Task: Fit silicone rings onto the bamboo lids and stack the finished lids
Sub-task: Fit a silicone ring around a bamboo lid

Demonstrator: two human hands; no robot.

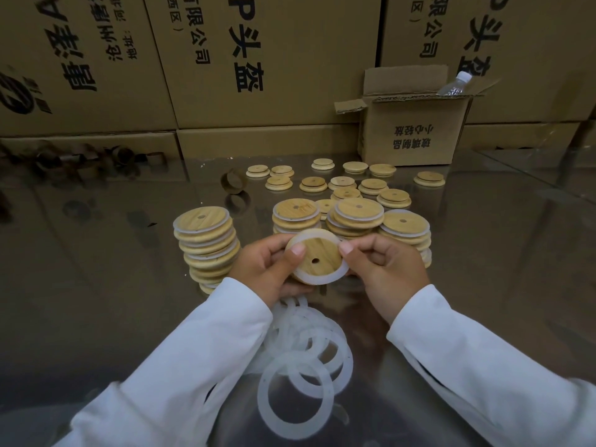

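My left hand (264, 266) and right hand (383, 269) gripping one bamboo lid (317, 258), silicone ring (322, 279) around it, four finished stacks (206, 243) behind

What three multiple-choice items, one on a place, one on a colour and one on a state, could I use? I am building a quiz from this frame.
1. Where do the loose silicone rings lie?
A. in the open box
B. between the person's forearms
C. on the tallest stack

2. What colour are the sleeves?
A. white
B. black
C. red

3. The held lid is
A. held by one hand
B. lying on the table
C. gripped by both hands

Answers: 1 B, the rings sit on the table between the forearms; 2 A, both sleeves are white; 3 C, the left hand and right hand pinch it.
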